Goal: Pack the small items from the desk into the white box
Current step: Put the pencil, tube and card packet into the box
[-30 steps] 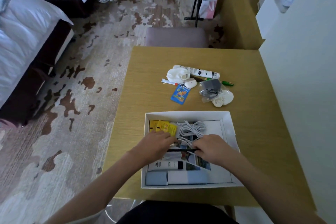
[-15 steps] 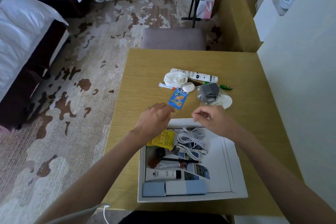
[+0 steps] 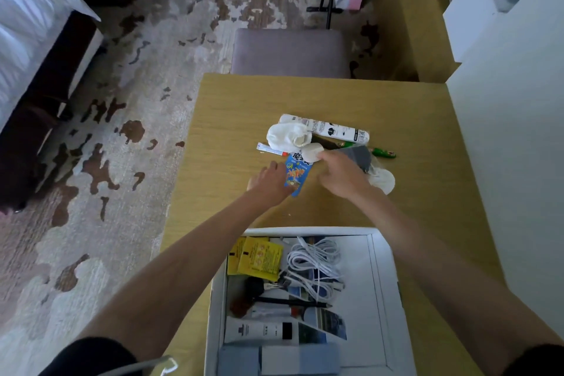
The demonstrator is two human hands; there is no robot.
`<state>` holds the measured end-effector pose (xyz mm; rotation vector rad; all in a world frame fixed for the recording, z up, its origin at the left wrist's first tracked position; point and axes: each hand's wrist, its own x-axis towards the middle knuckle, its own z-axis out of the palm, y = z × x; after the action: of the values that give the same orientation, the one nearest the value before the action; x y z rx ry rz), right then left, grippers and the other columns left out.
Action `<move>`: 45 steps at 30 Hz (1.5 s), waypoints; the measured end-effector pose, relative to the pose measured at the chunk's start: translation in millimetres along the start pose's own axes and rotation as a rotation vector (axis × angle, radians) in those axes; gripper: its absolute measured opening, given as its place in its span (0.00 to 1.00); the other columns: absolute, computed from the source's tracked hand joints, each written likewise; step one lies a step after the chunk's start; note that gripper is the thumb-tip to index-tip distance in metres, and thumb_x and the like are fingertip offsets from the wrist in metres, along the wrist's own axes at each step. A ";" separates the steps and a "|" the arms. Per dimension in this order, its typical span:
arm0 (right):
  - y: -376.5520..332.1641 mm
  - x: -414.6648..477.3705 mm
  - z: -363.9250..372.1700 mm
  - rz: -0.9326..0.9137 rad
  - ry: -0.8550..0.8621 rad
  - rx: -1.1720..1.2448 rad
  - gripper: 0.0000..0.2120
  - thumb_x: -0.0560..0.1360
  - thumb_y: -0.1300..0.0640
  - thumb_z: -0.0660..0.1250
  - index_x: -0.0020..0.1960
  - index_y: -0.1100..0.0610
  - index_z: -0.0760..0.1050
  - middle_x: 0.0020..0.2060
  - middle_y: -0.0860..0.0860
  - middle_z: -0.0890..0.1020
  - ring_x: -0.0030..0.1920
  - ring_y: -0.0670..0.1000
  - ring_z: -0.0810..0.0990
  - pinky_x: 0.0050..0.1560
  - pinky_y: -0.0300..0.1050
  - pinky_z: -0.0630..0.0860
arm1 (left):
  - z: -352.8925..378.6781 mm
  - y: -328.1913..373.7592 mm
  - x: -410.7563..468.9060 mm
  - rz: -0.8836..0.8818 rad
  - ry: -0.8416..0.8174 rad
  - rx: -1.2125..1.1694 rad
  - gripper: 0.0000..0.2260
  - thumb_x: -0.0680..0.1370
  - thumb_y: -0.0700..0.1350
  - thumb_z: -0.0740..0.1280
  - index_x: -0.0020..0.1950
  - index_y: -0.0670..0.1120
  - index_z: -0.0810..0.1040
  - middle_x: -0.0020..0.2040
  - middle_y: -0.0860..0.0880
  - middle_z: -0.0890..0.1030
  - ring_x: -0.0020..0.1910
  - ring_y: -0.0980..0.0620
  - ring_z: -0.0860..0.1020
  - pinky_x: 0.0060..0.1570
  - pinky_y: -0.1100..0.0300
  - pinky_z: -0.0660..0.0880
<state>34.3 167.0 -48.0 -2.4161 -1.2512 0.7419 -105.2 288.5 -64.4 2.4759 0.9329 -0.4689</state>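
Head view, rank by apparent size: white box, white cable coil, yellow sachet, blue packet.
1. white box
2. white cable coil
3. yellow sachet, close to the coil
4. blue packet, though it lies farther from the camera, so true size is unsure

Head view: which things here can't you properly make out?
White box: near end cut off by the bottom edge.
Blue packet: partly under the left hand.
Grey pouch: partly behind the right hand.
Either hand's grip: fingertips hidden.
White tube print: too small.
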 end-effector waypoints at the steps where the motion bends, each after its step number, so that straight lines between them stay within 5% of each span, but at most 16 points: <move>1: 1.7 10.5 3.5 -0.012 0.013 -0.018 0.23 0.75 0.62 0.63 0.70 0.56 0.70 0.67 0.54 0.73 0.63 0.54 0.74 0.57 0.55 0.75 | 3.9 3.1 7.0 -0.027 0.002 0.014 0.25 0.76 0.56 0.65 0.66 0.43 0.66 0.63 0.44 0.70 0.63 0.42 0.71 0.54 0.47 0.72; 6: 6.9 50.4 23.8 -0.089 0.027 -0.190 0.28 0.73 0.63 0.65 0.73 0.57 0.65 0.71 0.55 0.69 0.70 0.59 0.67 0.63 0.58 0.72 | 17.5 14.8 28.5 -0.172 0.069 0.010 0.29 0.73 0.58 0.69 0.66 0.42 0.63 0.62 0.44 0.70 0.63 0.45 0.70 0.52 0.48 0.72; 13: 12.6 57.0 30.2 -0.062 0.078 -0.375 0.18 0.70 0.48 0.69 0.54 0.58 0.73 0.49 0.55 0.76 0.54 0.57 0.74 0.53 0.50 0.70 | 17.5 6.7 39.0 -0.294 -0.042 -0.291 0.27 0.68 0.48 0.75 0.61 0.41 0.68 0.58 0.43 0.77 0.59 0.43 0.76 0.51 0.50 0.73; 17: 7.9 36.8 17.6 -0.034 0.025 -0.079 0.20 0.66 0.47 0.74 0.53 0.55 0.75 0.47 0.50 0.75 0.49 0.52 0.76 0.46 0.46 0.73 | 8.1 -0.4 26.6 -0.171 -0.130 -0.506 0.13 0.75 0.46 0.68 0.56 0.40 0.77 0.51 0.42 0.80 0.50 0.44 0.79 0.52 0.50 0.75; 23: -19.0 -32.1 -18.2 -0.059 0.056 0.417 0.21 0.64 0.43 0.77 0.52 0.41 0.72 0.46 0.38 0.78 0.44 0.35 0.78 0.36 0.29 0.72 | -17.1 -8.4 -35.4 0.000 -0.059 -0.684 0.09 0.78 0.54 0.65 0.46 0.49 0.76 0.39 0.52 0.80 0.33 0.56 0.76 0.27 0.64 0.70; 27: -41.5 -87.7 -26.8 -0.024 -0.036 0.444 0.23 0.64 0.41 0.76 0.56 0.43 0.74 0.48 0.39 0.80 0.46 0.34 0.78 0.41 0.35 0.72 | -25.9 -20.4 -82.1 0.064 0.028 -0.790 0.09 0.78 0.52 0.65 0.43 0.48 0.74 0.37 0.51 0.80 0.32 0.58 0.78 0.25 0.63 0.71; 31: -70.4 -133.9 -21.9 -0.069 -0.179 0.380 0.21 0.65 0.43 0.77 0.55 0.41 0.74 0.48 0.40 0.80 0.46 0.36 0.78 0.42 0.34 0.72 | -26.2 -34.1 -119.3 0.148 0.145 -0.772 0.07 0.79 0.50 0.65 0.45 0.48 0.72 0.38 0.52 0.78 0.37 0.52 0.79 0.33 0.55 0.73; 35: -92.3 -163.4 -2.9 -0.064 -0.333 0.135 0.24 0.66 0.41 0.75 0.59 0.43 0.73 0.52 0.41 0.79 0.49 0.42 0.78 0.49 0.42 0.76 | -30.6 -45.5 -147.3 0.240 0.301 -0.749 0.04 0.79 0.50 0.64 0.44 0.54 0.71 0.34 0.57 0.77 0.30 0.60 0.73 0.27 0.65 0.67; 38: -96.9 -179.8 10.8 -0.069 -0.332 -0.061 0.25 0.66 0.42 0.73 0.60 0.45 0.73 0.52 0.43 0.78 0.50 0.46 0.76 0.48 0.43 0.75 | -31.6 -49.1 -161.9 0.265 0.304 -0.811 0.05 0.79 0.48 0.64 0.45 0.51 0.71 0.35 0.56 0.77 0.31 0.55 0.73 0.30 0.60 0.69; 42: -97.7 -196.3 29.8 -0.090 -0.287 -0.215 0.23 0.65 0.40 0.71 0.56 0.47 0.72 0.51 0.45 0.78 0.49 0.48 0.76 0.48 0.47 0.76 | -20.0 -48.5 -182.4 0.267 0.261 -0.766 0.08 0.79 0.48 0.64 0.41 0.52 0.68 0.31 0.56 0.73 0.28 0.59 0.69 0.26 0.66 0.64; 45: -92.8 -198.8 46.2 -0.187 -0.246 -0.387 0.22 0.68 0.41 0.68 0.57 0.50 0.72 0.55 0.48 0.78 0.53 0.52 0.76 0.51 0.47 0.73 | -7.9 -44.8 -197.5 0.228 0.220 -0.748 0.06 0.79 0.49 0.64 0.46 0.48 0.71 0.35 0.56 0.76 0.34 0.54 0.75 0.30 0.61 0.72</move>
<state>-149.2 57.7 20.0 -2.5040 -1.8398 0.8231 -275.5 217.8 19.7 1.9175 0.7135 0.2114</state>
